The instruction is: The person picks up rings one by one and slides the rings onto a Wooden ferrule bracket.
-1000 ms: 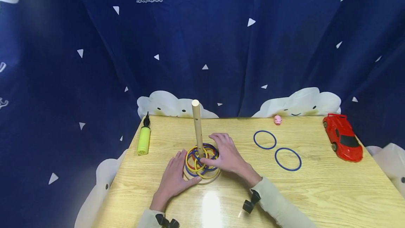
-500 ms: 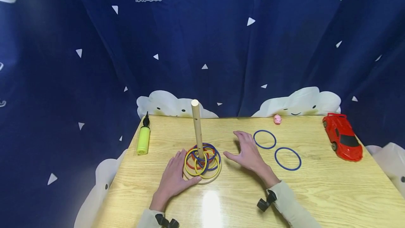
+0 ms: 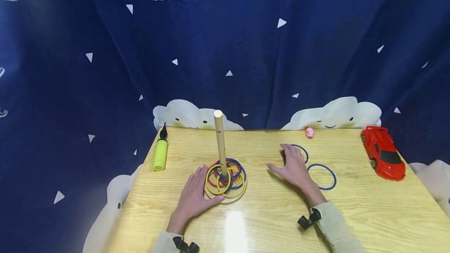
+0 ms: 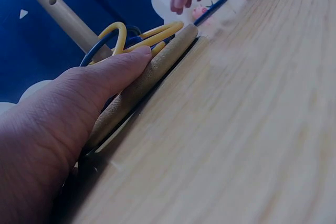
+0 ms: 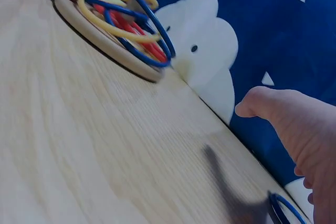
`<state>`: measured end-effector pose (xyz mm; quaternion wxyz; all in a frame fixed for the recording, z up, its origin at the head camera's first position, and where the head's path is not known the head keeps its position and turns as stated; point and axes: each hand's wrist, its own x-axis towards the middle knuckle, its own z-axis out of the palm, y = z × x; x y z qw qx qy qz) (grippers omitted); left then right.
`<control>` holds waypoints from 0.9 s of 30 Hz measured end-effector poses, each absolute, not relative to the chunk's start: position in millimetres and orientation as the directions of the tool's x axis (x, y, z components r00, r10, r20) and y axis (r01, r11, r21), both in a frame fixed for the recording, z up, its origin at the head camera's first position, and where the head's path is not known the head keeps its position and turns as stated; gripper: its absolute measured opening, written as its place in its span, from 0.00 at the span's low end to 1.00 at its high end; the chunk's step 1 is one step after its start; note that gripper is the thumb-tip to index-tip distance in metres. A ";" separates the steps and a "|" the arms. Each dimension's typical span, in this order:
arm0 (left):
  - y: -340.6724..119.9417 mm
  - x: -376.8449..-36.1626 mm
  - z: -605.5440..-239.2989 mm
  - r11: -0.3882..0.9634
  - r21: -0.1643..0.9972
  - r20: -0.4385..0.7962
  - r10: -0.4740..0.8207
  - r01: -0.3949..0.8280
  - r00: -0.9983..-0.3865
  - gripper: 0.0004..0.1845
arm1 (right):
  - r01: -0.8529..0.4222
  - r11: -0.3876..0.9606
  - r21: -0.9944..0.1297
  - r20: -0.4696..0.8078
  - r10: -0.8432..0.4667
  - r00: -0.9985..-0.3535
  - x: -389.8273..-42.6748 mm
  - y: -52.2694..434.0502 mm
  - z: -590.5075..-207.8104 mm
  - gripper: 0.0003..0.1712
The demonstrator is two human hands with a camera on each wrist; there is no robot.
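Note:
A wooden peg [image 3: 220,138] stands on a round wooden base [image 3: 225,198], with several yellow, blue and red rings [image 3: 225,175] piled around it. My left hand [image 3: 193,198] lies flat on the table, fingers straight, pressing against the base's left edge [image 4: 152,72]. My right hand [image 3: 293,167] hovers open over the table to the right, its fingers above the farther of two loose blue rings [image 3: 302,151]. The nearer blue ring [image 3: 323,177] lies just right of that hand. In the right wrist view the thumb [image 5: 262,103] is spread and nothing is held.
A yellow hand pump [image 3: 159,153] lies at the table's left back corner. A small pink pig figure [image 3: 309,132] sits at the back edge, and a red toy car [image 3: 383,157] at the right. A dark blue curtain hangs behind the wooden table [image 3: 369,214].
My right hand left the ring pile on the peg and moved right across the table to the loose blue rings. The left hand stayed against the base.

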<state>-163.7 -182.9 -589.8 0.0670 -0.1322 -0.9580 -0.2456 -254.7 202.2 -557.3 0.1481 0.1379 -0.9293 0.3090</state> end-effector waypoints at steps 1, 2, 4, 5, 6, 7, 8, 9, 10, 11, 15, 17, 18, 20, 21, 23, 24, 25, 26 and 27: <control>-183.2 -163.8 -590.2 0.845 0.453 0.191 0.220 0.285 -0.956 0.70 | -0.345 0.774 -0.531 0.361 -0.162 -0.919 -255.8 205.3 -558.1 0.55; -183.5 -164.0 -590.5 0.846 0.452 0.188 0.220 0.283 -0.957 0.70 | -0.341 0.777 -0.530 0.361 -0.157 -0.919 -256.9 208.5 -558.8 0.55; -184.0 -164.3 -590.9 0.849 0.450 0.178 0.218 0.277 -0.959 0.70 | -0.328 0.782 -0.530 0.357 -0.145 -0.923 -258.6 214.6 -559.7 0.55; -184.2 -164.4 -591.0 0.849 0.449 0.179 0.218 0.277 -0.959 0.70 | -0.319 0.784 -0.532 0.353 -0.137 -0.925 -259.5 217.8 -560.1 0.55; -184.3 -164.4 -591.1 0.849 0.448 0.185 0.220 0.281 -0.958 0.70 | -0.309 0.786 -0.536 0.347 -0.128 -0.929 -260.2 221.0 -560.4 0.55; -184.3 -164.5 -591.1 0.849 0.445 0.192 0.221 0.286 -0.956 0.70 | -0.298 0.787 -0.539 0.341 -0.120 -0.932 -260.9 224.5 -561.0 0.55; -184.2 -164.4 -590.9 0.848 0.445 0.196 0.222 0.289 -0.955 0.70 | -0.288 0.793 -0.537 0.338 -0.110 -0.934 -261.8 228.2 -561.7 0.55; -184.0 -164.4 -590.7 0.847 0.445 0.201 0.223 0.292 -0.954 0.70 | -0.277 0.798 -0.535 0.334 -0.101 -0.937 -262.6 231.8 -562.7 0.55; -183.9 -164.3 -590.7 0.845 0.445 0.206 0.224 0.295 -0.953 0.69 | -0.266 0.805 -0.530 0.333 -0.091 -0.939 -263.3 235.6 -563.7 0.55; -183.7 -164.3 -590.6 0.843 0.447 0.211 0.225 0.299 -0.951 0.69 | -0.256 0.813 -0.523 0.333 -0.082 -0.939 -264.2 239.5 -565.2 0.55; -183.0 -164.1 -590.8 0.844 0.449 0.201 0.225 0.294 -0.953 0.70 | -0.210 0.846 -0.490 0.321 -0.049 -0.946 -266.1 254.4 -569.8 0.56; -183.2 -163.8 -591.0 0.847 0.449 0.182 0.224 0.284 -0.957 0.70 | -0.183 0.863 -0.472 0.306 -0.034 -0.951 -266.7 260.7 -571.8 0.57; -183.5 -163.5 -591.2 0.849 0.449 0.173 0.223 0.278 -0.959 0.71 | -0.169 0.869 -0.464 0.297 -0.027 -0.954 -267.0 262.9 -572.5 0.58; -183.9 -163.6 -591.6 0.852 0.451 0.152 0.220 0.265 -0.964 0.71 | -0.145 0.882 -0.448 0.283 -0.014 -0.959 -268.0 266.7 -574.6 0.59; -184.0 -163.6 -591.7 0.853 0.452 0.144 0.219 0.261 -0.965 0.71 | -0.135 0.886 -0.443 0.277 -0.008 -0.961 -268.5 267.8 -575.5 0.60; -184.2 -164.1 -591.8 0.853 0.453 0.139 0.219 0.258 -0.966 0.71 | -0.122 0.891 -0.438 0.269 0.001 -0.963 -269.5 269.2 -577.0 0.61; -184.3 -164.4 -592.0 0.854 0.452 0.138 0.219 0.258 -0.966 0.71 | -0.118 0.892 -0.436 0.267 0.003 -0.964 -270.0 269.5 -577.9 0.61; -184.3 -164.7 -591.9 0.854 0.452 0.137 0.219 0.258 -0.966 0.71 | -0.113 0.894 -0.434 0.264 0.006 -0.964 -270.7 269.7 -579.0 0.61; -184.3 -164.9 -591.8 0.854 0.452 0.138 0.220 0.259 -0.966 0.71 | -0.111 0.895 -0.433 0.262 0.007 -0.965 -271.2 269.6 -579.6 0.61; -184.4 -165.1 -591.8 0.854 0.451 0.139 0.220 0.259 -0.966 0.71 | -0.111 0.895 -0.431 0.261 0.006 -0.965 -271.5 269.5 -579.9 0.61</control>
